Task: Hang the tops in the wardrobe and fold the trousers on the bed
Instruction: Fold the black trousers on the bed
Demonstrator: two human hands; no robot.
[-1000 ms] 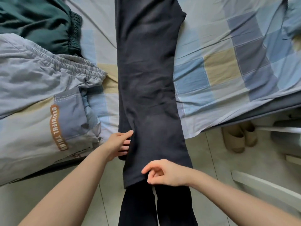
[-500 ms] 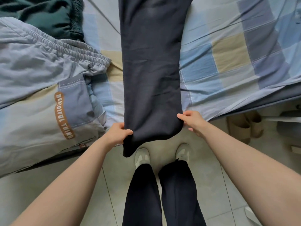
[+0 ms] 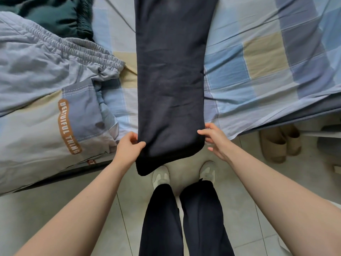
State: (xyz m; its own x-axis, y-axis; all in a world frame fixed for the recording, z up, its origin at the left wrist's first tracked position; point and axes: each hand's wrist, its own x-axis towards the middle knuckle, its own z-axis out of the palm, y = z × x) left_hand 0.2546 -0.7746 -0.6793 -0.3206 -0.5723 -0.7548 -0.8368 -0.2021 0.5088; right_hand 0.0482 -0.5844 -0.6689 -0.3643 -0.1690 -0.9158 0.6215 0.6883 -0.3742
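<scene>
Dark navy trousers lie lengthwise on the checked bed sheet, their leg ends hanging over the bed's near edge. My left hand pinches the left side of the leg end between thumb and fingers. My right hand holds the right side of the hem, thumb on top and fingers partly spread beneath. Light grey trousers with an orange lettered patch lie to the left, and dark green trousers lie at the top left.
My own legs in dark trousers and pale shoes stand on the tiled floor at the bed's edge. A pair of beige slippers sits under the bed at the right.
My right hand moved up from the middle of the hanging legs to the right hem edge. The leg ends were drawn up toward the bed. My left hand closed on the left edge.
</scene>
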